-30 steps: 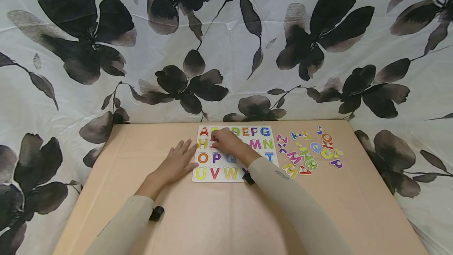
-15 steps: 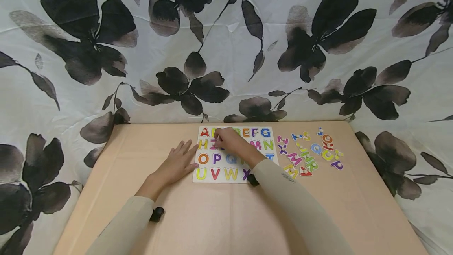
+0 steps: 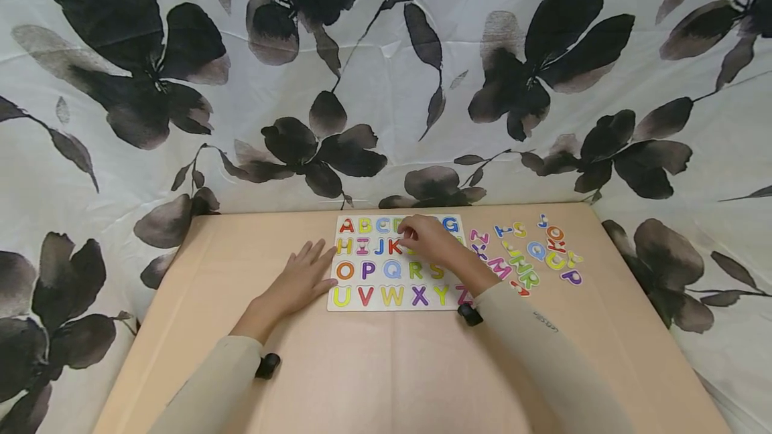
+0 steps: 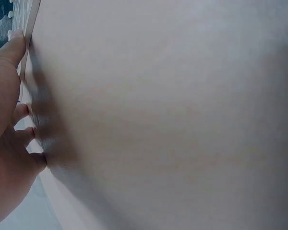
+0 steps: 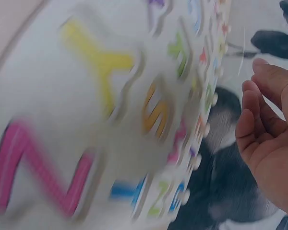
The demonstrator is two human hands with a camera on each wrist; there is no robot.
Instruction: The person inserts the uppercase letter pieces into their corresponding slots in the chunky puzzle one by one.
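Note:
A white alphabet board [image 3: 362, 305] with rows of coloured letters lies on the table. My left hand [image 3: 301, 278] rests at its left side, fingers spread, thumb and a fingertip right at the edge. In the left wrist view the thumb [image 4: 14, 50] lies along the board's rim. My right hand [image 3: 429, 241] is over the upper right of the board, covering some letters near E, F and L. Its fingers are loosely bent, and the right wrist view shows nothing between them. The pink letter I [image 3: 362, 246] sits in the second row.
Several loose letter pieces lie right of the board, including a blue Q [image 3: 535, 250], a purple P [image 3: 571, 277] and a pink M [image 3: 499, 267]. White knobs [image 5: 184, 195] stand up from letters on the board. A black-flowered white cloth [image 3: 422, 153] hangs behind the table [image 3: 362, 367].
My right hand has left the area around the letter I and moved right across the board, uncovering B, C, I, J and K. The left hand has stayed in place.

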